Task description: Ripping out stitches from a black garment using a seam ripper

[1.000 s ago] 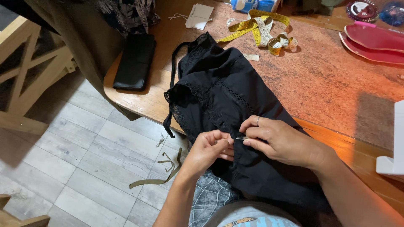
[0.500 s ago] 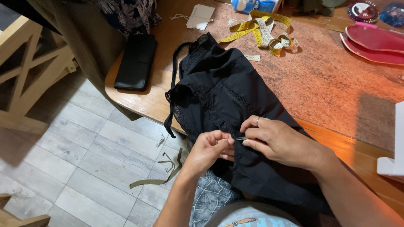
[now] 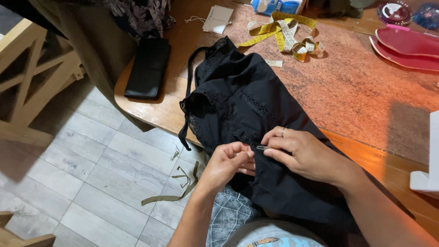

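A black garment (image 3: 238,98) with lace trim and thin straps lies over the wooden table's near edge and hangs into my lap. My left hand (image 3: 226,163) pinches a fold of the black cloth near the seam. My right hand (image 3: 304,153), a ring on one finger, holds a small metal tool (image 3: 261,147) between thumb and fingertips, its tip against the cloth right next to my left fingers. Both hands touch the garment just off the table's edge.
A yellow tape measure (image 3: 288,34) lies coiled at the table's far side beside a paper tag (image 3: 217,19). A black wallet-like case (image 3: 148,68) rests at the left edge. Pink plates (image 3: 407,43) stand far right. Olive fabric strips (image 3: 176,192) lie on the tiled floor.
My hands have stayed at the same spot on the seam; the fingers shifted only slightly.
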